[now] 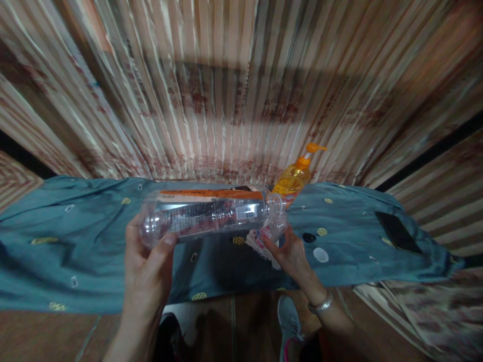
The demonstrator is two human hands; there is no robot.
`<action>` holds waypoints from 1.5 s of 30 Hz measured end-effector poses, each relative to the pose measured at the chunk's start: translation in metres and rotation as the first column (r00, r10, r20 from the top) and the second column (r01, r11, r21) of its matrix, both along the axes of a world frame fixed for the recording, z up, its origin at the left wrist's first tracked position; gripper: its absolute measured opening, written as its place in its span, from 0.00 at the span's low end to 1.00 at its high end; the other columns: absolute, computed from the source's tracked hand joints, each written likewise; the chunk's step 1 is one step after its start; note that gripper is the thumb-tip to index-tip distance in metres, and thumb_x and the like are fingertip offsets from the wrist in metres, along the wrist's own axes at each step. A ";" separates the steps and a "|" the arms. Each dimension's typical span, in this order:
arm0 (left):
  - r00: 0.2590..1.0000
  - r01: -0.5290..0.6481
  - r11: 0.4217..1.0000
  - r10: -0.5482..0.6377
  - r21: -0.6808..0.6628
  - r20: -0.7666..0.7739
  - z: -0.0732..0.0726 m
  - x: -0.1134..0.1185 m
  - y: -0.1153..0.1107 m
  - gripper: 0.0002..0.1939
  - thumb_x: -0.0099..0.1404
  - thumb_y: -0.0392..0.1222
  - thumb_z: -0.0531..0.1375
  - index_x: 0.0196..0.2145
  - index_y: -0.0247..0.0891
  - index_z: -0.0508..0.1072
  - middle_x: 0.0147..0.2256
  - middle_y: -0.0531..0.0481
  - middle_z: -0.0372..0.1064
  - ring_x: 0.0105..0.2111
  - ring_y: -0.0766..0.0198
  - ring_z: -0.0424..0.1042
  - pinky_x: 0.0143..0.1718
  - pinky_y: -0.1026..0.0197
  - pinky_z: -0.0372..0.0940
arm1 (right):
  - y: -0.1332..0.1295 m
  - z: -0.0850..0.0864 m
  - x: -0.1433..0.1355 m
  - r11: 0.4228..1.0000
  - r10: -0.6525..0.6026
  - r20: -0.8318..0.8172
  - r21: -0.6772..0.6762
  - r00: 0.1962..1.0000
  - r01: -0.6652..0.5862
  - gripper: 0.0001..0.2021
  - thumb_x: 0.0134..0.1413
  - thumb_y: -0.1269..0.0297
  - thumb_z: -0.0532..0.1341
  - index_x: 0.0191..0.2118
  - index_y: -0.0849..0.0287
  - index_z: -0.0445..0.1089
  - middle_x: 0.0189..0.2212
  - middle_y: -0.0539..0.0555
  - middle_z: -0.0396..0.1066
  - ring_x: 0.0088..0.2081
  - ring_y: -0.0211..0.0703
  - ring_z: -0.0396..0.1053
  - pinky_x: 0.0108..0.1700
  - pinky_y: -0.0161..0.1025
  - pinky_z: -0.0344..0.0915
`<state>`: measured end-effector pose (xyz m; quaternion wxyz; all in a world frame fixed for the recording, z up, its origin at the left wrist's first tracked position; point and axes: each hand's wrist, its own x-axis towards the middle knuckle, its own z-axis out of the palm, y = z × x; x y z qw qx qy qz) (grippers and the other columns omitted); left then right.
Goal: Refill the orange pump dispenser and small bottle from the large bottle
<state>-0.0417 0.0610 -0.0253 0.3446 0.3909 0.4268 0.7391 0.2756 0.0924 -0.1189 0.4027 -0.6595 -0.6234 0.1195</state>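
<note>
Here, clear bottle (pixel 207 216): on its side in the middle of the view, held up over the worktop (pixel 94 251); base toward 9 o'clock, neck toward 3 o'clock.
Label (pixel 247 211): wrapped around the clear bottle, with an orange strip along the far side and a barcode nearer the neck.
Left hand (pixel 151 259): grasping the clear bottle near its base, thumb pressed on the near side.
Right hand (pixel 293 251): fingers closed on a crumpled piece (pixel 259 245) just below the bottle's neck; whether they also grip the neck, I cannot tell.
Crumpled piece: white and pink, at 4 o'clock from the bottle's middle; cloth or paper, I cannot tell.
Wrist: a silvery band (pixel 320 304) on the right one.
Pump bottle (pixel 292 181): yellow-orange with an orange pump top, between 2 and 3 o'clock from the clear bottle, its lower part partly hidden behind the neck.
Small discs: a black disc (pixel 309 238) at 2 o'clock from the right hand, a white disc (pixel 320 255) at 3 o'clock, close together.
Phone (pixel 398 231): dark and flat, between 2 and 3 o'clock from the white disc, well apart from it.
Worktop: draped in blue-green cloth with yellow prints.
Curtain (pixel 226 100): striped, toward 12 o'clock.
</note>
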 end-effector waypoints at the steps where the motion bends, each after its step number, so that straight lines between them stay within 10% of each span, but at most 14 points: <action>1: 1.000 0.002 1.000 -0.002 -0.007 -0.002 0.002 0.001 0.000 0.27 0.57 0.60 0.84 0.53 0.65 0.86 0.61 0.55 0.84 0.69 0.36 0.79 0.65 0.30 0.83 | 0.000 -0.001 0.000 1.000 -0.001 0.004 0.004 1.000 0.001 0.41 0.60 0.25 0.68 0.57 0.61 0.79 0.40 0.68 0.90 0.39 0.68 0.89 0.40 0.56 0.84; 45: 0.998 -0.065 0.998 0.064 -0.025 -0.028 0.008 0.009 -0.002 0.28 0.55 0.69 0.83 0.52 0.69 0.86 0.62 0.54 0.83 0.71 0.33 0.77 0.70 0.23 0.78 | -0.001 -0.001 -0.001 0.999 0.032 -0.015 0.013 0.999 -0.031 0.35 0.61 0.37 0.70 0.61 0.62 0.78 0.45 0.69 0.91 0.45 0.70 0.91 0.46 0.58 0.87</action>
